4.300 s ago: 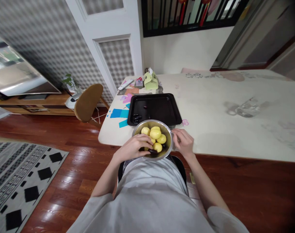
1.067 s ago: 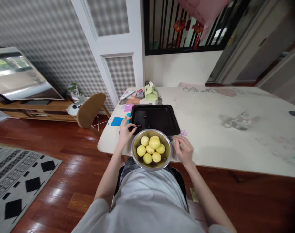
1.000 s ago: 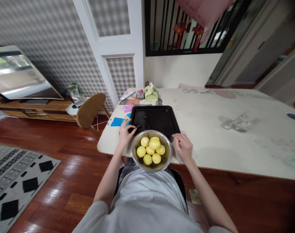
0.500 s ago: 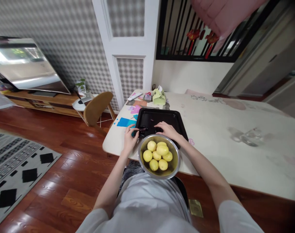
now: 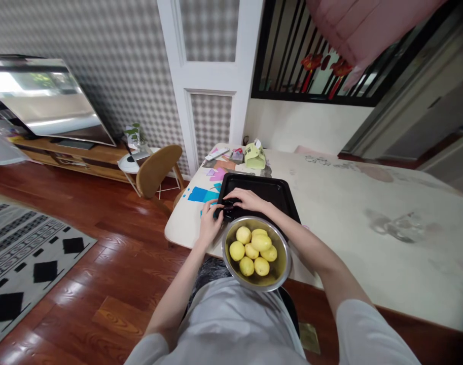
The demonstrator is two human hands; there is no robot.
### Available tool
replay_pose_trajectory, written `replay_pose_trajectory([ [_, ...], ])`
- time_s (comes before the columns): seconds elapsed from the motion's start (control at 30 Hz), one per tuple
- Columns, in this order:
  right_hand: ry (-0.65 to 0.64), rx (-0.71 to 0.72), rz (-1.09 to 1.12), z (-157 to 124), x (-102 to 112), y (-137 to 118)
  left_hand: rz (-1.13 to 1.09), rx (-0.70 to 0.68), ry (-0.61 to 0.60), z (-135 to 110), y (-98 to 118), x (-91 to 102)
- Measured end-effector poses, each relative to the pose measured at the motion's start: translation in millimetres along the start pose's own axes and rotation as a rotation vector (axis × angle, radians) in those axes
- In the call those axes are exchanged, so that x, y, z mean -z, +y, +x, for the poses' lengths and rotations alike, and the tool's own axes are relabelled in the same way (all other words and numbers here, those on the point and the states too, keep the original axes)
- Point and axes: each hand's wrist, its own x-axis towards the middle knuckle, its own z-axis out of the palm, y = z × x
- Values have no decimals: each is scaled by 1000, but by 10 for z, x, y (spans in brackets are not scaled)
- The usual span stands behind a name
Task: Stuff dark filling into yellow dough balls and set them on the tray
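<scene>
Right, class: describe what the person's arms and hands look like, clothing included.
Both the left hand and right hand are bare, without gloves. The forearms are uncovered; short, loose, light grey sleeves cover the upper arms. No watch or bracelet shows.

Soft, even daylight fills the room, brightest through the barred window [image 5: 292, 61] at one o'clock. Glare streaks the television [image 5: 44, 96] at ten o'clock and the floor [image 5: 113, 314] at eight. The edges bend outward, and the black tray [image 5: 277, 190] swallows detail.
</scene>
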Motion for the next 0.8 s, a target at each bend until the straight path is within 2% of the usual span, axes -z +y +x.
replay_pose_trajectory([
  [0.1, -15, -23, 4, 40, -15, 88, -2, 6, -19, -9, -2, -8],
  [0.27, 158, -353, -164, -94, 91, 347, 0, 14, -38, -24, 0, -31],
  [0.37, 162, -415, -200, -157, 103, 444, 2, 13, -22, -26, -3, -45],
  [0.57, 140, -386, -167, -70, 8, 396, 21, 16, -33, -17, 5, -31],
  [0.8, 87, -219, -19, 140, -41, 20, 21, 20, -33, -7, 12, -11],
])
